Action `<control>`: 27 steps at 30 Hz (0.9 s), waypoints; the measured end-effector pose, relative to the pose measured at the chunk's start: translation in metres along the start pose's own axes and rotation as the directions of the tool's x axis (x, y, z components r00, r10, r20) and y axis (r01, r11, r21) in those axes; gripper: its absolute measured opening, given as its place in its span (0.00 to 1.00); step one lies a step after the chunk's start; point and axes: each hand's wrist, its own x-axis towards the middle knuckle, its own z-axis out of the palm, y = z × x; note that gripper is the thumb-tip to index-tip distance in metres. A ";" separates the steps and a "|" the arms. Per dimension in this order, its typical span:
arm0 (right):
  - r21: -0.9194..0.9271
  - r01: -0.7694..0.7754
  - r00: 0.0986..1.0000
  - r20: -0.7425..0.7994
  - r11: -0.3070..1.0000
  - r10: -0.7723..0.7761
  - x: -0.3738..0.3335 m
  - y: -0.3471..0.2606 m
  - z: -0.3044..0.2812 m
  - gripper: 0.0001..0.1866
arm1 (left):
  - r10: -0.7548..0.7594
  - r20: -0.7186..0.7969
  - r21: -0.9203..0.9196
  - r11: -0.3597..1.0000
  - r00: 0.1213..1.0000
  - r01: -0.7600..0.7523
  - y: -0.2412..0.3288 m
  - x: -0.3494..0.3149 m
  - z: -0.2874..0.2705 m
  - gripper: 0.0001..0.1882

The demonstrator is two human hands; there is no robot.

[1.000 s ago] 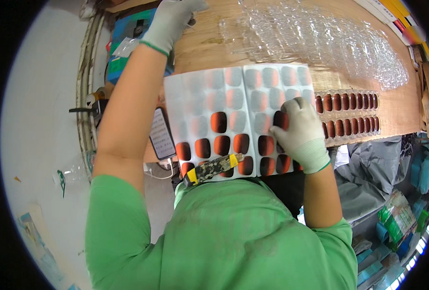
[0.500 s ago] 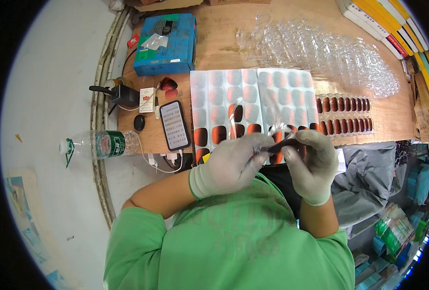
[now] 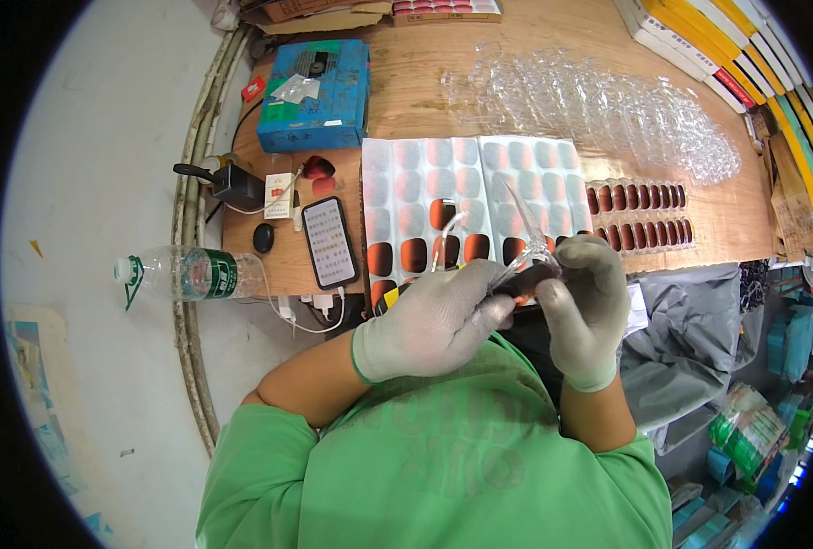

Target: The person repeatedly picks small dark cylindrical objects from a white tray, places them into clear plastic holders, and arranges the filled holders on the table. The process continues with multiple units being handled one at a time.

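Observation:
Both of my hands wear pale grey-white gloves and meet over the near edge of the table. My left hand is closed on a clear plastic glasses frame, whose thin temples stick up beyond the fingers. A dark tinted lens lies at the frame, spanning the gap between my hands. My right hand pinches the lens's right end between thumb and fingers. Whether the lens sits inside the rim cannot be made out. Just beyond lies a white sheet with rows of lenses, the nearer ones bare orange-to-black.
Clear glasses frames spread across the far right. Brown lenses stand in two rows to the right. Leftward are a phone, a blue box, a black charger and a plastic bottle. Stacked boxes line the far right edge.
The dark lens has turned to show more of its flat face. My hands have shifted slightly, and the clear frame has tilted between them. The view has moved a little.

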 end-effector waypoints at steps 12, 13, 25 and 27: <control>-0.229 -0.263 0.775 0.529 0.937 0.346 0.017 -0.019 -0.056 0.08 | -0.005 0.133 0.046 0.999 0.991 -0.001 0.012 -0.004 0.001 0.13; -0.258 -0.201 0.807 0.504 0.945 0.309 0.015 -0.018 -0.054 0.07 | 0.006 0.101 0.095 0.995 0.995 -0.016 0.010 -0.005 0.004 0.13; -0.261 -0.132 0.888 0.397 0.956 0.231 -0.001 -0.001 -0.030 0.12 | -0.057 0.017 0.252 0.966 0.998 0.051 -0.001 -0.005 0.009 0.11; -0.311 -0.036 0.863 0.470 0.950 0.187 0.004 -0.011 -0.035 0.12 | -0.048 0.039 0.197 0.980 0.998 0.040 0.007 -0.002 0.003 0.11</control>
